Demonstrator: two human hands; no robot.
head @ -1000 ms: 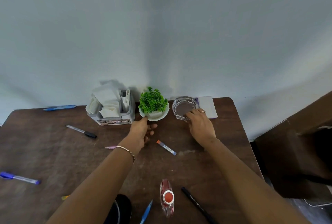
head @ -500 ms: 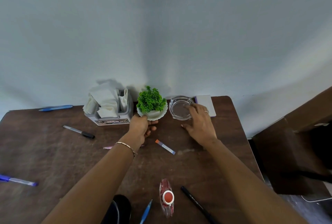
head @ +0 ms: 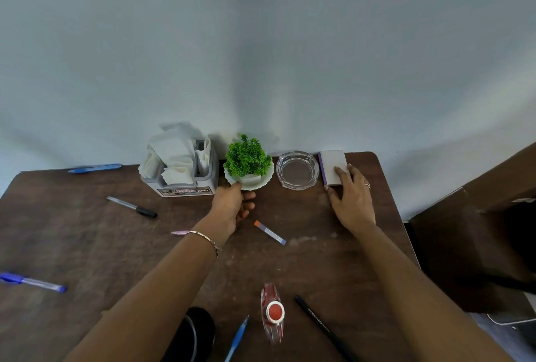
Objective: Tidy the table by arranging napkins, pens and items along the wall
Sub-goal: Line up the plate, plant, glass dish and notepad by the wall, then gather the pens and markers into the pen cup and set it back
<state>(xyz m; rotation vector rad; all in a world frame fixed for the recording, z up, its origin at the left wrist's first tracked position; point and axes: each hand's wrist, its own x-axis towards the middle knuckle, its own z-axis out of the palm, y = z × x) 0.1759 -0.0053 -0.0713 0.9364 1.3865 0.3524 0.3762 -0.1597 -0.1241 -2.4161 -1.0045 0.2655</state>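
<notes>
Head camera view: a row is being set out along the wall (head: 261, 57) at the far edge of the table (head: 87, 245). The potted plant (head: 248, 158) is gripped at its white pot by the left hand (head: 232, 208), thumb on the rim and fingers curled beneath, just beside the napkin holder (head: 185, 170). The small box (head: 333, 165) with a purple edge is touched by the right hand (head: 352, 202), whose fingers are laid nearly straight on its top; nothing is clasped. The glass ashtray (head: 297, 170) is seen between plant and box, near both.

Pens are scattered: a light-blue pen (head: 94, 168) near the wall, a black-capped pen (head: 132, 207) before the napkin holder, a blue-capped pen (head: 32, 282) at the left edge, and a black pen (head: 319, 324) and a blue pen (head: 237, 338) at the near edge beside a red-capped bottle (head: 272, 312).

The step in hand is judged to be the squaring of plant and box against the wall. Next, a release of both is called for, and the loose pens are to be gathered; since round barrels may roll, a firm pinch is advised.
</notes>
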